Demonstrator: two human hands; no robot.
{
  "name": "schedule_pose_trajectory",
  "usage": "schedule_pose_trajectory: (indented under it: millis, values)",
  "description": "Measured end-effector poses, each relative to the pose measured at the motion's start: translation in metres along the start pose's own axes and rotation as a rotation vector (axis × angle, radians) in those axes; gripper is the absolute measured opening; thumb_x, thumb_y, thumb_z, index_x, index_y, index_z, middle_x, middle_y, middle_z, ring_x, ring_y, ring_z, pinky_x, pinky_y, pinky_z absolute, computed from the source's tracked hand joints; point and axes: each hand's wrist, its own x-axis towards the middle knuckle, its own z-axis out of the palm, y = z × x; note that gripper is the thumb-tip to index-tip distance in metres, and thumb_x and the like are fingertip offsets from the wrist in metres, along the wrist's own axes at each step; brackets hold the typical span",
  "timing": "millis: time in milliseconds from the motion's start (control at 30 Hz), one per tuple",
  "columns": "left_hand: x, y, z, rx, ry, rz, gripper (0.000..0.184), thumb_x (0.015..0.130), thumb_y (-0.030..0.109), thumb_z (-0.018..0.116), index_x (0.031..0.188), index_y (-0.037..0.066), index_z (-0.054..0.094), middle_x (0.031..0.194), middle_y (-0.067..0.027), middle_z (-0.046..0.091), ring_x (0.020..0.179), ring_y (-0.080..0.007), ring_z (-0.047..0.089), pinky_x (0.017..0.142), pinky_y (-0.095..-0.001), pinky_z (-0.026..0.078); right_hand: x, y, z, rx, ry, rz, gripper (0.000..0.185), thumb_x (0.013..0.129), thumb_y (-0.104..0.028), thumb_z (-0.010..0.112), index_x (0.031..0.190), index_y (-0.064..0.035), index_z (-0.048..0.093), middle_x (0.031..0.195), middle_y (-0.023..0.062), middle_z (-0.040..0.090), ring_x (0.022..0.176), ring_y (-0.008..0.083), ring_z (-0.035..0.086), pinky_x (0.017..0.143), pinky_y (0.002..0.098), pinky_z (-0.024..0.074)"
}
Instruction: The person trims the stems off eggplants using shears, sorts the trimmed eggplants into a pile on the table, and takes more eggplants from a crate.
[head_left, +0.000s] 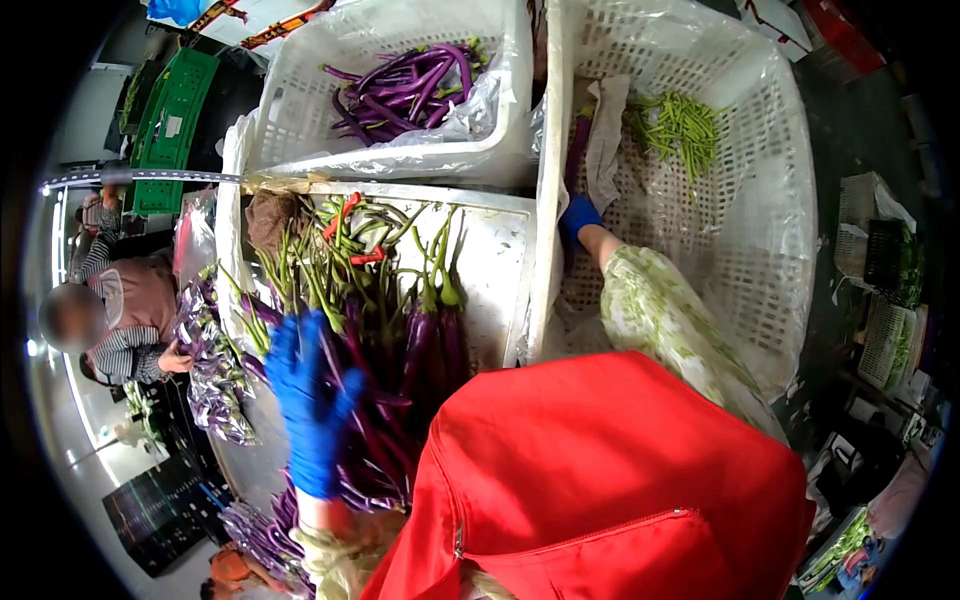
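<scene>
My left hand [308,405], in a blue glove, lies over a pile of long purple eggplants [425,345] on the metal table, fingers extended and thumb apart. The green stems of the pile point away from me. My right hand [578,217], also gloved in blue, is inside the large white basket [765,220] at the right. It is closed around a long dark eggplant [577,155], which shows above and below the glove along the basket's left wall. Most of that hand's fingers are hidden.
Green beans [680,130] lie in the right basket. A second white crate [400,165] at the back holds thin eggplants. Red and green peppers [345,215] and a brown cloth [275,220] lie behind the pile. A co-worker [135,305] at left handles bagged eggplants [215,370].
</scene>
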Motion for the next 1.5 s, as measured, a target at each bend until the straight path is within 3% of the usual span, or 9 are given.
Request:
schedule_pose_trajectory:
  millis: [67,200,400,467,667,867,967,1100,1500]
  values:
    - [-0.019,0.036,0.009,0.292,-0.247,-0.011,0.068,0.071,0.032,0.068,0.133,0.02,0.043,0.139,-0.0148,0.035,0.132,-0.0363,0.024,0.106,-0.0552,0.014,-0.022,-0.025,-0.018,0.059,-0.049,0.145,0.033,0.086,-0.031,0.049,0.097,-0.0015,0.061,0.093,0.0182,0.063,0.08,0.0327,0.059,0.07,0.0418,0.0465]
    - [-0.068,0.005,0.055,0.63,-0.316,0.126,0.07,0.072,0.039,0.064,0.135,0.025,0.039,0.139,-0.0117,0.036,0.132,-0.0316,0.027,0.105,-0.0581,0.014,-0.022,-0.022,-0.042,0.449,-0.218,0.217,0.033,0.085,-0.031,0.05,0.096,-0.0021,0.061,0.092,0.0169,0.063,0.079,0.0313,0.059,0.07,0.041,0.0466]
    - [-0.078,-0.007,0.018,0.317,-0.219,-0.007,0.073,0.069,0.035,0.069,0.134,0.018,0.04,0.134,-0.011,0.042,0.129,-0.0311,0.032,0.105,-0.0541,0.018,-0.081,-0.037,-0.107,1.212,-0.541,0.119,0.03,0.086,-0.032,0.048,0.089,-0.0056,0.061,0.08,0.0139,0.062,0.069,0.0268,0.057,0.064,0.0402,0.0463]
    - [-0.078,-0.006,0.015,0.274,-0.169,0.057,0.068,0.071,0.031,0.067,0.132,0.016,0.041,0.129,-0.0111,0.045,0.127,-0.0315,0.034,0.103,-0.0541,0.023,-0.083,-0.045,-0.123,1.317,-0.532,0.384,0.022,0.086,-0.032,0.051,0.08,-0.0117,0.058,0.069,0.0077,0.056,0.06,0.0206,0.052,0.057,0.0357,0.0438]
    - [-0.104,-0.012,0.013,0.075,-0.025,0.075,0.062,0.075,0.029,0.065,0.132,0.016,0.043,0.128,-0.0108,0.047,0.124,-0.0317,0.039,0.105,-0.0545,0.02,-0.177,-0.128,-0.243,1.568,-0.015,-0.14,0.025,0.089,-0.032,0.052,0.096,-0.0082,0.051,0.064,0.0011,0.05,0.054,0.0125,0.045,0.052,0.0258,0.0395]
    - [-0.104,-0.037,-0.046,-0.111,0.45,0.137,0.039,0.081,0.023,0.064,0.119,0.015,0.057,0.107,-0.0063,0.063,0.107,-0.0261,0.055,0.103,-0.0506,0.024,-0.318,-0.246,-0.268,1.371,-0.337,-0.546,0.038,0.093,-0.028,0.047,0.121,-0.0025,0.046,0.065,0.0008,0.047,0.056,0.0094,0.043,0.051,0.0237,0.0371]
    - [-0.065,-0.073,-0.1,-0.106,0.66,0.195,0.034,0.087,0.034,0.055,0.108,0.009,0.062,0.089,-0.0139,0.063,0.072,-0.0289,0.056,0.067,-0.0367,0.046,-0.358,-0.282,-0.206,1.185,-0.601,-0.571,0.039,0.094,-0.028,0.043,0.124,-0.0023,0.045,0.068,-0.0006,0.047,0.057,0.0082,0.042,0.052,0.0239,0.0349]
    - [-0.07,-0.095,-0.143,0.049,0.532,-0.165,0.032,0.086,0.031,0.054,0.101,0.005,0.062,0.088,-0.0166,0.062,0.079,-0.0315,0.059,0.074,-0.0401,0.047,-0.368,-0.308,-0.109,0.868,-1.283,-0.51,0.031,0.093,-0.031,0.046,0.113,-0.0079,0.051,0.071,0.0024,0.053,0.061,0.0097,0.049,0.057,0.0241,0.0442]
    - [-0.025,-0.043,-0.161,0.132,0.368,0.01,0.037,0.077,0.033,0.06,0.105,0.009,0.061,0.102,-0.0145,0.057,0.097,-0.0328,0.051,0.084,-0.0472,0.039,-0.37,-0.35,-0.078,-0.06,-1.031,-0.958,0.032,0.088,-0.036,0.051,0.095,-0.0057,0.059,0.069,0.0084,0.057,0.061,0.018,0.056,0.058,0.0318,0.0458]
